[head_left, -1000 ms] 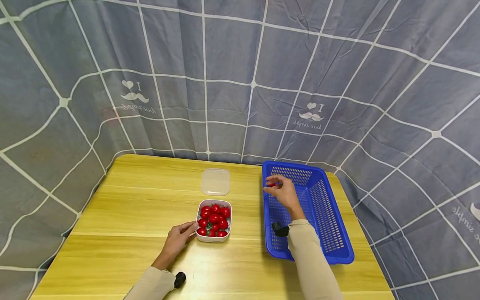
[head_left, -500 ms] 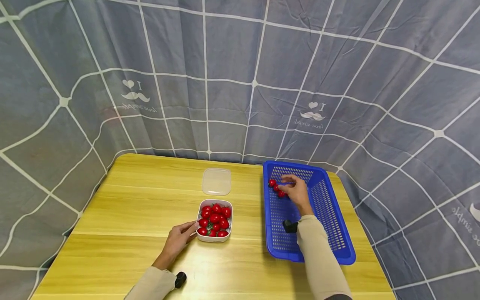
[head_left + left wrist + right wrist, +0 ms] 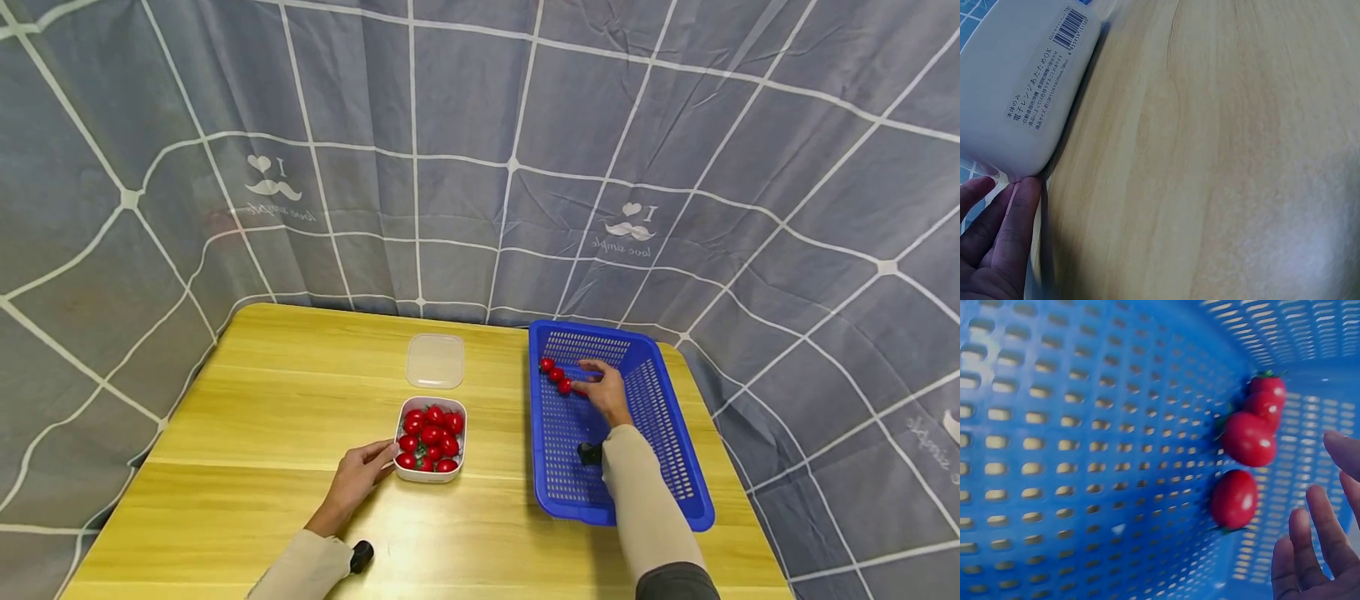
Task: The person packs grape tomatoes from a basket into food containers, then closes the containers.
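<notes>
My left hand [image 3: 355,480] touches the left side of a small white square container [image 3: 459,467] filled with red cherry tomatoes [image 3: 431,434]. In the left wrist view, its fairly straight fingers [image 3: 1017,222] meet the lower corner of the container [image 3: 1007,81], whose side carries a printed label. Over in the blue plastic basket [image 3: 542,467] is my right hand [image 3: 609,393], fingers spread and nothing between them. Several tomatoes [image 3: 556,375] lie in a row on the basket floor beside it. The right wrist view shows the nearest tomato [image 3: 1235,500] apart from the fingertips [image 3: 1300,519].
A translucent lid [image 3: 435,361] lies flat on the wooden table [image 3: 300,375] behind the container. The basket's perforated walls rise around the right hand. A grey checked curtain [image 3: 465,200] hangs along the table's back and sides.
My right hand has opened and let go of red tomatoes inside the basket, shifting right and slightly toward me. The tomatoes now show in a row. My left hand stays at the container.
</notes>
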`<action>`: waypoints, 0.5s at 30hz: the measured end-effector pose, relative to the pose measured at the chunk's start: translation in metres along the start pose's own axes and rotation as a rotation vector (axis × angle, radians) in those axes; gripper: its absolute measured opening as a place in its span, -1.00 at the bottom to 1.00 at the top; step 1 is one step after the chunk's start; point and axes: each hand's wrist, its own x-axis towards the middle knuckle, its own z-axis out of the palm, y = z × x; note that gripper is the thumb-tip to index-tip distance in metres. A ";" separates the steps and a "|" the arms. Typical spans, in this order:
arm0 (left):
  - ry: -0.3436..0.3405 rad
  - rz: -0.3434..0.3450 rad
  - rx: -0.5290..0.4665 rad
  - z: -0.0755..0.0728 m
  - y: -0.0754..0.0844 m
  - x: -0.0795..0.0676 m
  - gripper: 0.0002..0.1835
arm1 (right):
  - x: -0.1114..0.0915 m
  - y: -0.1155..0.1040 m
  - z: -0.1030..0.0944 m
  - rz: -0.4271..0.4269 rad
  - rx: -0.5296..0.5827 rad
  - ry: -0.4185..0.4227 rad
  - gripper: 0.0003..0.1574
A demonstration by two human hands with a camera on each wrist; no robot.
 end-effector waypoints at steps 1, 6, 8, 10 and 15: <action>-0.001 0.000 0.001 0.000 0.000 0.000 -0.55 | 0.001 0.002 0.000 0.016 -0.011 -0.003 -0.40; 0.002 -0.002 0.000 -0.001 0.000 0.000 -0.54 | 0.004 0.013 0.004 0.077 -0.018 -0.003 -0.37; 0.001 -0.001 -0.006 -0.001 0.000 0.000 -0.55 | 0.004 0.018 0.005 0.098 0.000 0.002 -0.36; -0.001 -0.003 -0.013 -0.001 0.000 -0.001 -0.56 | 0.005 0.023 0.007 0.115 0.017 0.008 -0.35; -0.006 0.003 -0.026 -0.001 0.001 -0.001 -0.56 | 0.003 0.033 0.009 0.160 0.033 0.003 -0.35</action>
